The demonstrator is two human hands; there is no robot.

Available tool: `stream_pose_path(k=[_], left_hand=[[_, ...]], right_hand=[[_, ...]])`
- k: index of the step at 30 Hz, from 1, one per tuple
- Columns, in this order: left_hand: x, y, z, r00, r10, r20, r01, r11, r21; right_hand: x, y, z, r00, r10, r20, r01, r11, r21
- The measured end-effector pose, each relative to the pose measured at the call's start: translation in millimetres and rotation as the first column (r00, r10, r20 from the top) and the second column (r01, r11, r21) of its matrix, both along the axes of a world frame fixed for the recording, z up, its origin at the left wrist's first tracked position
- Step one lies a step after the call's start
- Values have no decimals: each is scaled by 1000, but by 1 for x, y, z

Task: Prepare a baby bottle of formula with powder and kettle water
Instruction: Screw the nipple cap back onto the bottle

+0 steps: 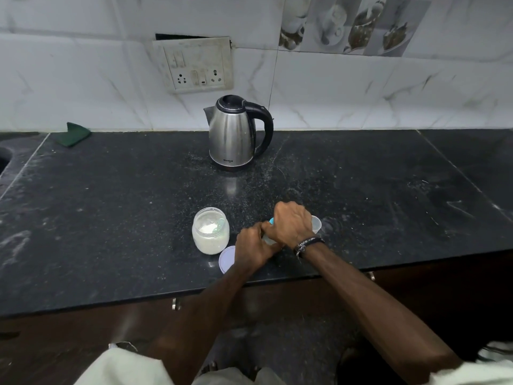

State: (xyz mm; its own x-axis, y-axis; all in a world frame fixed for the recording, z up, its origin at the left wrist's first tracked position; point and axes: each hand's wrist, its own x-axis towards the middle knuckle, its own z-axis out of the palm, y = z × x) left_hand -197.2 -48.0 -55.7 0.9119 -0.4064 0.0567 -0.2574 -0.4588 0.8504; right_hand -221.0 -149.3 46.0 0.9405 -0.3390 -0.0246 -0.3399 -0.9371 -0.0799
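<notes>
A baby bottle (267,239) stands near the front edge of the black counter (111,218), mostly hidden by my hands. My left hand (254,247) wraps its clear body. My right hand (291,226) closes over its top, where a blue ring (271,220) shows. A clear cap (316,224) pokes out behind my right hand. To the left stands an open jar of white powder (211,234) with a pale scoop inside. Its lilac lid (227,259) lies flat beside it. A steel kettle (236,134) with a black handle sits at the back, lid down.
A wall socket plate (194,65) hangs above the kettle; no cord is visible. A green cloth (73,134) lies at the back left by a sink edge (4,159). Powder dust speckles the counter. Cabinet handles (176,304) sit below the front edge.
</notes>
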Motion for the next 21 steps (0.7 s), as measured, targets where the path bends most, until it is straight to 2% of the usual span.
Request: stream_pose_path(k=[3, 6, 8, 10, 12, 14, 16, 18, 21], left_hand=[[0, 1, 1, 1000, -3, -4, 3, 999, 35], [1, 1, 1, 1000, -17, 9, 16, 998, 59], [1, 1, 2, 1000, -10, 6, 9, 998, 54], [0, 0, 2, 1000, -1, 6, 1, 999, 48], [0, 0, 1, 1000, 2, 3, -2, 999, 48], [0, 1, 1, 1000, 2, -12, -1, 999, 43], [1, 1, 2, 1000, 1, -16, 0, 999, 38], [1, 1, 2, 1000, -2, -19, 3, 999, 41], [1, 1, 2, 1000, -10, -26, 11, 999, 50]], right_hand=[[-2, -9, 11, 993, 20, -117, -15, 999, 51], [-1, -26, 33, 957, 10, -290, 94, 935, 342], [5, -39, 42, 963, -25, -267, 143, 889, 435], [11, -49, 44, 981, -109, -160, 164, 907, 387], [14, -61, 37, 983, -142, -113, 164, 963, 214], [13, -70, 24, 971, -142, -193, 157, 985, 66], [9, -75, 10, 936, -153, -318, 158, 987, -12], [3, -78, -2, 907, -154, -391, 154, 988, -31], [-2, -80, -19, 902, -151, -405, 145, 988, -46]])
